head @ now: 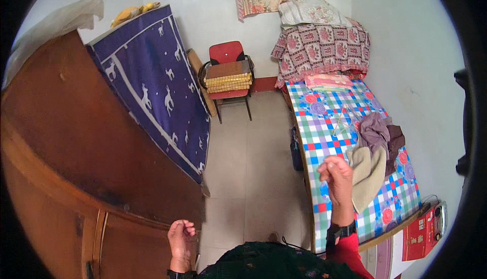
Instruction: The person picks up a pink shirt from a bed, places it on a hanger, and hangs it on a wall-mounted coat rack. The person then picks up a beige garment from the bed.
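Note:
My left hand point(181, 237) hangs at the lower middle, beside the brown wooden wardrobe point(114, 172). Its fingers are half curled and slightly apart, with nothing seen in them. Above the near side of the bed point(321, 224) is my right hand point(336, 176), loosely bent and with no object visible in it. Next to that hand lies a beige cloth point(369, 176), perhaps a garment; whether they touch is hard to tell. A mauve garment point(373, 132) and a dark brown one point(395, 146) are heaped just beyond. Thin clothes hangers point(341, 123) rest on the checked, flowered bed cover.
A blue fabric wardrobe point(152, 92) with white deer stands on the left. At the back, a red chair point(226, 52) holds a folded bamboo mat point(228, 83). Covered bedding point(321, 47) is piled at the bed's far end. Tiled floor point(258, 157) runs between wardrobe and bed.

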A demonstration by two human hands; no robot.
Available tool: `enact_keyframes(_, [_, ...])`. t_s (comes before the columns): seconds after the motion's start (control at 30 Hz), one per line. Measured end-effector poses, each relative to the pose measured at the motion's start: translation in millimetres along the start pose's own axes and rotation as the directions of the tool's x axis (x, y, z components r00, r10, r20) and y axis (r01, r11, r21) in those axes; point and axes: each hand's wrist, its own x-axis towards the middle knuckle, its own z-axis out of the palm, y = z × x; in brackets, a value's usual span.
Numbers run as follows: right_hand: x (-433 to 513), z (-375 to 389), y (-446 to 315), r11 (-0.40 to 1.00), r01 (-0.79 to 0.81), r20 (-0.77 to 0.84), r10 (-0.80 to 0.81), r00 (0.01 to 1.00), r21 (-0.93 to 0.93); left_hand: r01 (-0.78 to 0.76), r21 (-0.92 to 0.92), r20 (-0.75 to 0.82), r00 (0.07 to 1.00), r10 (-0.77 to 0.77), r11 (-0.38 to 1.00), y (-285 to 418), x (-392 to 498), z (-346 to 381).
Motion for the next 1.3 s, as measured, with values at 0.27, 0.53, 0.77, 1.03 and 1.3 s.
enact_keyframes(0.27, [52, -52, 10, 0.998, 0.051, -0.223, -0.059, 0.973, -0.041, 0.148, 0.083, 0.213, 0.963, -0.163, 0.985, -21, 113, 101])
enact_keyframes(0.53, [84, -52, 11, 0.968, 0.139, -0.511, -0.230, 0.828, -0.211, 0.219, 0.093, 0.416, 0.878, -0.238, 0.971, -47, 259, 205])
enact_keyframes(0.77, [96, -7, -1, 0.899, 0.210, -0.642, -0.424, 0.639, -0.384, 0.250, 0.081, 0.579, 0.776, -0.250, 0.965, -30, 387, 304])
enact_keyframes(1.03, [115, 29, 11, 0.861, 0.127, -0.726, -0.487, 0.485, -0.492, 0.296, 0.341, 0.576, 0.685, -0.447, 0.892, -34, 453, 392])
enact_keyframes(1.3, [160, -31, 31, 0.854, 0.197, -0.760, -0.519, 0.391, -0.481, 0.132, 0.436, 0.746, 0.499, -0.440, 0.890, -64, 443, 495])
